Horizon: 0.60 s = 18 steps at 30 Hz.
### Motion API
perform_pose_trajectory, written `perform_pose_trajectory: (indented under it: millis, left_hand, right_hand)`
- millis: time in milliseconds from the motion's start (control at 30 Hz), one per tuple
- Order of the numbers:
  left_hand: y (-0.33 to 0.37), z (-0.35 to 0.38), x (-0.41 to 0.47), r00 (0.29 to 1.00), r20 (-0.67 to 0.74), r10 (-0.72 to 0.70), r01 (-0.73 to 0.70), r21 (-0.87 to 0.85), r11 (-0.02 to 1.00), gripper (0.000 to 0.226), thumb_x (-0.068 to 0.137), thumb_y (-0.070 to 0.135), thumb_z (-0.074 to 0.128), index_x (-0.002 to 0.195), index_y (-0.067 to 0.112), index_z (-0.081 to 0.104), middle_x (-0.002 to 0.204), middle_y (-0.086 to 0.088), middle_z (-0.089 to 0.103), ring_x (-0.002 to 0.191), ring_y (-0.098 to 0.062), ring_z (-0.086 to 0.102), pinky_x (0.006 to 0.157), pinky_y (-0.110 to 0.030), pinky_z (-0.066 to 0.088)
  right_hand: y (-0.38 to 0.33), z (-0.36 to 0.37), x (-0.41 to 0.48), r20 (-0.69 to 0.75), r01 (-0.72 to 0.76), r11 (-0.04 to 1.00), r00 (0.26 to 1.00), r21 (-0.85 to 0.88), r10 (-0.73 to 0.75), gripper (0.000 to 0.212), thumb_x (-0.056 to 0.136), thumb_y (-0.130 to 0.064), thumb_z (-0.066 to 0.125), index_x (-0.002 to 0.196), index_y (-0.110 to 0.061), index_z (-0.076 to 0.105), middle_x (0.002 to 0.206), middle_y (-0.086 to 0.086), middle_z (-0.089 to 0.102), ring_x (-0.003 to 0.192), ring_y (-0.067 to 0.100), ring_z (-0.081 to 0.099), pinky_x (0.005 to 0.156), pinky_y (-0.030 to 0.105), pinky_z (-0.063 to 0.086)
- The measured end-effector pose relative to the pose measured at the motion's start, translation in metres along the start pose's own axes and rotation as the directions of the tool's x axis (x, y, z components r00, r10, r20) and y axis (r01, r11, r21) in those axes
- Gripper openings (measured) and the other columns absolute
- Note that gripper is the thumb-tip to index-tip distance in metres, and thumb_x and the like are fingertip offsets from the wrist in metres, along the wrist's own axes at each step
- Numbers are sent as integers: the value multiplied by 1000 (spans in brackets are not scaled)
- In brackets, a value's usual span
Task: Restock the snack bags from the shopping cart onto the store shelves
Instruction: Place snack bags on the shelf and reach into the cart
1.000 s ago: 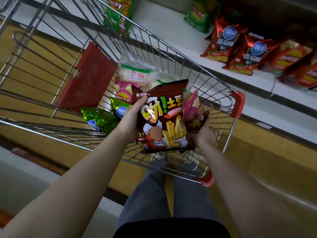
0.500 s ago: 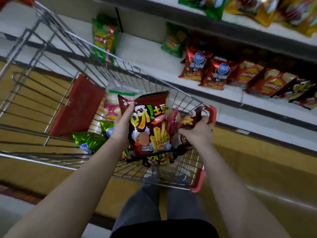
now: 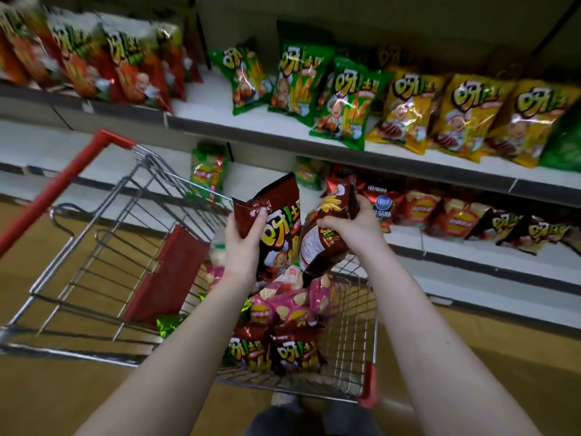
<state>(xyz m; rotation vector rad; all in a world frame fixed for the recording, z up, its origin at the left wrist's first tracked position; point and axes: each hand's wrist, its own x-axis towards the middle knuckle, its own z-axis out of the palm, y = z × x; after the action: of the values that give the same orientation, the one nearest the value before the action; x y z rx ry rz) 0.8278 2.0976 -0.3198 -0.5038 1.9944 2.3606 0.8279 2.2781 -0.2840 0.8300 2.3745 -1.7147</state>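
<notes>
Gripping left bag point(image 3: 279, 212) by its top corner with left hand point(image 3: 243, 250), fingers clamped; clutching right bag point(image 3: 319, 245) round the middle with right hand point(image 3: 355, 228), fingers wrapped tight. Both above the cart point(image 3: 352, 325), short of the lower shelf point(image 3: 456, 250). Probably light, puffy, slick, crushable: best taken gently at the seams.

left hand point(image 3: 243, 247) gripping, right hand point(image 3: 352, 229) gripping
</notes>
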Motion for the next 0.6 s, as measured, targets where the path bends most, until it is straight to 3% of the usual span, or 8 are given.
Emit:
perform_pose_trajectory:
  millis: [67, 167, 233, 267, 367, 467, 533, 600]
  left_hand:
    - [5, 5, -1, 999, 54, 2, -2, -10, 1000, 79, 71, 60, 73, 136, 25, 46, 133, 5, 58, 123, -14, 55, 106, -41, 42]
    - [7, 18, -6, 998, 66, 20, -19, -19, 1000, 24, 87, 34, 69, 104, 35, 52, 107, 13, 64, 98, 2, 61, 90, -25, 46]
    - [10, 31, -15, 997, 72, 34, -33, -12, 999, 22, 89, 29, 66, 93, 39, 46, 97, 21, 57, 85, 13, 55, 79, -14, 42]
    - [12, 38, -19, 996, 82, 32, -31, -9, 999, 24, 90, 29, 65, 93, 39, 44, 94, 24, 54, 82, 16, 52, 77, -11, 39]
    - [16, 53, -23, 997, 80, 8, -2, -77, 997, 24, 91, 31, 63, 107, 33, 45, 100, 25, 50, 98, 3, 52, 90, -17, 36]
    - [25, 68, -27, 994, 107, 10, 3, -113, 994, 59, 92, 35, 61, 142, 17, 35, 115, 14, 39, 111, -4, 36, 95, -23, 28]
    - [33, 79, -32, 993, 118, -16, 28, -103, 994, 58, 92, 36, 61, 141, 19, 37, 115, 11, 41, 111, -5, 39, 100, -27, 32]
    - [34, 94, -36, 987, 147, -67, 81, -94, 992, 32, 90, 38, 64, 117, 27, 50, 118, 11, 54, 112, -11, 51, 105, -35, 38]
  right_hand:
    - [-13, -1, -1, 23, -34, 998, 999, 48, 33, 84, 65, -28, 81, 136, -20, 37, 120, 1, 58, 106, 25, 59, 96, 45, 49]
    - [-27, -4, -9, -13, -76, 995, 997, 61, 77, 82, 59, -52, 75, 124, -14, 44, 118, 7, 60, 101, 28, 61, 89, 48, 52]
    - [-34, -8, -13, -56, -83, 997, 995, -2, 83, 91, 62, -65, 67, 129, -9, 43, 117, 7, 59, 103, 28, 59, 89, 48, 52]
    - [-36, -13, -17, -85, -69, 997, 994, -25, 66, 81, 72, -64, 62, 128, -8, 45, 111, 6, 58, 101, 27, 59, 88, 47, 53]
    - [-35, -34, -17, -160, 15, 997, 987, -81, -28, 43, 94, -41, 49, 115, -4, 55, 103, 12, 60, 96, 32, 61, 88, 50, 52]
    - [-28, -62, -19, -169, 52, 989, 983, -138, -75, 36, 97, -16, 47, 128, 3, 50, 125, 19, 56, 116, 35, 54, 99, 44, 44]
    - [-20, -77, -20, -159, 98, 985, 980, -141, -120, 42, 96, -21, 53, 133, -2, 49, 132, 15, 54, 123, 31, 51, 102, 42, 42]
    - [-11, -97, -20, -218, 140, 969, 958, -204, -184, 39, 92, -36, 57, 122, -13, 60, 125, 10, 59, 120, 28, 52, 100, 45, 43]
